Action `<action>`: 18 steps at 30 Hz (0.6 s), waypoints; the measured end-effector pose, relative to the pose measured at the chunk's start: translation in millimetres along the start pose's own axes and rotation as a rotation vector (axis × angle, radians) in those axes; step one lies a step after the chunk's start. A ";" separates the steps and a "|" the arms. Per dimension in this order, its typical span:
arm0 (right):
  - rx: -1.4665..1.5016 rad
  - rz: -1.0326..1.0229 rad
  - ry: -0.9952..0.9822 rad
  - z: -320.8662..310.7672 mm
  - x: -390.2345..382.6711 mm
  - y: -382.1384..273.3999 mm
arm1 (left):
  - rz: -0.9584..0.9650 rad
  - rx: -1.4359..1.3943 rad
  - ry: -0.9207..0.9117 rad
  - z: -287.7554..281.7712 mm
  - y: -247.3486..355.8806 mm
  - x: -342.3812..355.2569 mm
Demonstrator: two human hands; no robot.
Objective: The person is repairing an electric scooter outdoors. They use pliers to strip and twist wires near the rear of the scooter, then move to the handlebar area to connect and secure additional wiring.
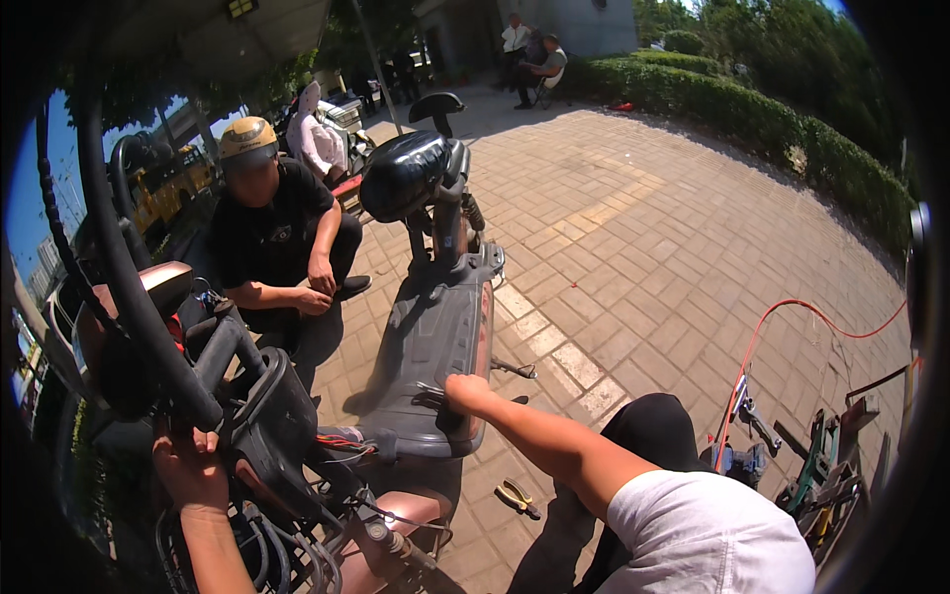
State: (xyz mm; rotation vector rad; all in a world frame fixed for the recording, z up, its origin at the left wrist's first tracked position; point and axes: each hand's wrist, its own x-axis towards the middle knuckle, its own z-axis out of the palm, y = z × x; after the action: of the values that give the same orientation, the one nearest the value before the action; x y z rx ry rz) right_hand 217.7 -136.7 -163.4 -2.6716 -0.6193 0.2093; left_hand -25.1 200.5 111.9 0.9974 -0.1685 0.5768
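Note:
An electric scooter with a black footboard (426, 337) and exposed coloured wires (344, 443) stands before me. My right hand (465, 393) is closed, low over the near end of the footboard. Beside its fingers lie small shiny metal pieces (428, 395); whether the fingers pinch one of them I cannot make out. At the lower left, my left hand (186, 465) grips the edge of the black front panel (272, 436) below the handlebar, its fingertips partly hidden in shadow. A pair of yellow-handled pliers (517, 498) rests on the paving by the scooter.
Across the scooter, a person in a helmet (272, 218) squats. A black seat (406, 173) rises at the scooter's far end. To the right lie a red hose (757, 351) and a pile of tools (821, 465). A hedge (732, 109) borders the paving; people sit farther off.

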 end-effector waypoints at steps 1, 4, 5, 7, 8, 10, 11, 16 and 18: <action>0.076 0.036 0.033 -5.6 -6.1 -7.7 | 0.001 0.026 -0.011 0.7 6.5 0.2; 0.312 0.146 0.154 -21.8 -25.6 -5.1 | -0.037 0.000 0.078 35.6 7.2 -4.8; 0.425 0.142 0.195 -30.2 -32.0 -9.9 | -0.034 -0.004 0.102 41.4 10.2 -6.6; 1.189 0.030 0.249 -55.0 -73.7 -63.8 | -0.079 0.076 0.216 27.2 28.4 -15.1; 1.601 -0.152 0.306 -59.2 -75.7 -62.3 | -0.048 0.102 0.196 39.1 39.8 -17.6; 1.839 -0.242 0.406 -83.1 -97.4 -41.3 | -0.034 0.078 0.272 46.4 -2.5 -2.7; 1.911 -0.372 0.326 -87.4 -98.5 -81.8 | 0.040 0.251 0.274 45.5 38.8 -14.5; 1.242 -0.673 0.549 -146.8 -139.1 -150.0 | 0.159 0.680 0.136 37.3 47.7 -13.9; 1.258 -0.796 0.628 -164.2 -160.1 -195.4 | 0.202 0.806 0.123 44.4 59.4 -21.9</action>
State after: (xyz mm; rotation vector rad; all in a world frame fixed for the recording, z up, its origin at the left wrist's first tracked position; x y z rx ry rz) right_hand 35.9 -102.5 74.4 -1.0697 -0.8612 -0.3510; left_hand -69.5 179.6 171.6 1.7294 0.0890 0.9205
